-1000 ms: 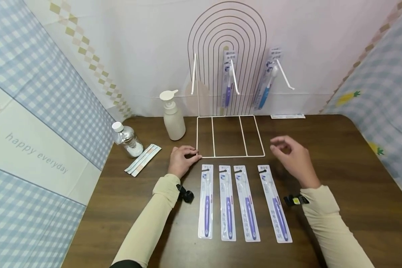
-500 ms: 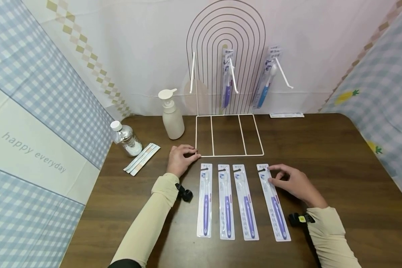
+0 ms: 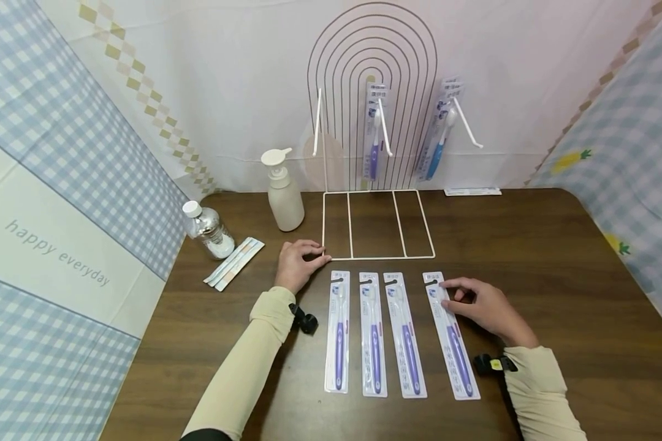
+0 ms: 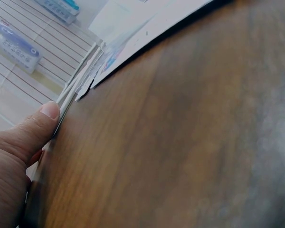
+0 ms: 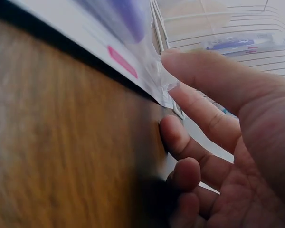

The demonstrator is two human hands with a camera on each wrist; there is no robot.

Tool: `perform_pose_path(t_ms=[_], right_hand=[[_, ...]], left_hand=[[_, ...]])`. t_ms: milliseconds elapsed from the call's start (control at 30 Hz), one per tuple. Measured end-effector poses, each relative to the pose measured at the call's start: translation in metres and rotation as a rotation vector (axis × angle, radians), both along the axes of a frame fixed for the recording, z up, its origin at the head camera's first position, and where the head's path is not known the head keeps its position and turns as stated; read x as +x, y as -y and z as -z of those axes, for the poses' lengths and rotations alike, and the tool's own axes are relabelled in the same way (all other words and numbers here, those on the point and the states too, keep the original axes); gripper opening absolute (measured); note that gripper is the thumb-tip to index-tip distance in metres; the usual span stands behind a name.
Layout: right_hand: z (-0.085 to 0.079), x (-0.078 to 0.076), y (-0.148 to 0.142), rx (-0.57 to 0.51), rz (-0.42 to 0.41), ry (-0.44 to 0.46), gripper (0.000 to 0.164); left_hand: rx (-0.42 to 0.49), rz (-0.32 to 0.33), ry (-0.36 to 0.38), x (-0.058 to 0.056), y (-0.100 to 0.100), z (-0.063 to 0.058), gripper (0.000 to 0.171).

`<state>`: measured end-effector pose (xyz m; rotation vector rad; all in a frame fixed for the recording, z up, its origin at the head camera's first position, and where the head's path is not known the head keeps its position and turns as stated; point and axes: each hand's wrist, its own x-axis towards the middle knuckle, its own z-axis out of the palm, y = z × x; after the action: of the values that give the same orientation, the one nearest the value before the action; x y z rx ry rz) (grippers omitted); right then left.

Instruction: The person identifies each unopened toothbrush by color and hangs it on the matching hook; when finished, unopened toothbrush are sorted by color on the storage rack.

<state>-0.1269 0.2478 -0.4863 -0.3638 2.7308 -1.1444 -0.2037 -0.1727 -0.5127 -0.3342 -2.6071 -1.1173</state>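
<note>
In the head view, my left hand [image 3: 298, 265] pinches the front left corner of a white wire display rack [image 3: 380, 258]; its thumb [image 4: 35, 128] lies against the wire in the left wrist view. My right hand [image 3: 491, 309] touches the right edge of the rightmost packaged toothbrush [image 3: 453, 337], thumb and index finger apart near its upper end. That pack lies flat on the table. Three more purple toothbrush packs, a left one [image 3: 338, 331], a second [image 3: 372, 334] and a third [image 3: 406, 335], lie beside it, hook holes towards the rack.
On the rack's middle hook hangs a purple toothbrush [image 3: 374, 150], on the right hook a blue one [image 3: 434, 156]. Left of the rack stand a pump bottle [image 3: 287, 202] and a clear bottle [image 3: 212, 233], near slim packets [image 3: 234, 263]. Another slim box [image 3: 472, 192] lies behind right.
My right hand has come down and towards me from beside the rack, onto the rightmost toothbrush pack's edge. Since then it has slid slightly along that edge. My left hand stays at the rack corner.
</note>
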Motion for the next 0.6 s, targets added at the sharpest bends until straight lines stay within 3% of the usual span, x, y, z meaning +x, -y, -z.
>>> perform_pose_path(t_ms=[433, 600], right_hand=[[0.000, 0.003, 0.003, -0.025, 0.048, -0.012, 0.036], [-0.014, -0.005, 0.009, -0.072, 0.042, -0.060, 0.036]], left_hand=[[-0.008, 0.002, -0.004, 0.001, -0.001, 0.001, 0.029], [-0.003, 0.004, -0.027, 0.001, 0.000, 0.001, 0.029]])
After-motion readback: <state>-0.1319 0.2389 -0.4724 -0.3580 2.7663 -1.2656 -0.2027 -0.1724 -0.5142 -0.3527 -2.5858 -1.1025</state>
